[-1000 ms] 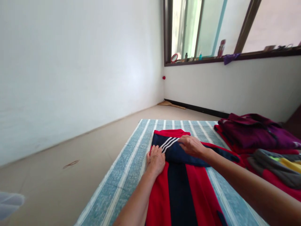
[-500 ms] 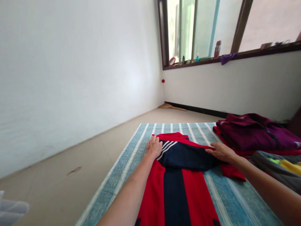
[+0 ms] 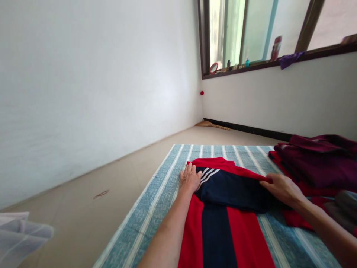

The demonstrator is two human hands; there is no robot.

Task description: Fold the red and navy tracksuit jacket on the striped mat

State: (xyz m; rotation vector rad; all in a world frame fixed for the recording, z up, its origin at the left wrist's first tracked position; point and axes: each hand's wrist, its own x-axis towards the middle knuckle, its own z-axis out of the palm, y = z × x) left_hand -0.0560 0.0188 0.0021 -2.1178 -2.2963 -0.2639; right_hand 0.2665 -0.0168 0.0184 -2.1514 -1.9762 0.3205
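A red and navy jacket lies on a striped blue-green cloth, with one navy sleeve folded across its body. Three white stripes cross the shoulder end of that sleeve. My left hand rests flat on the shoulder beside these stripes, its fingers stretched out. On the far side, my right hand pinches the sleeve's edge between thumb and fingers. The cuff end under my right wrist is partly hidden.
Folded purple and red clothes are stacked on the right, with a grey garment nearer me. White fabric shows at the lower left. Beyond the cloth, a broom lies on the floor by the wall corner.
My right hand has drawn the sleeve a little outward to the right. My left hand stays on the shoulder. The whole view has shifted slightly left.
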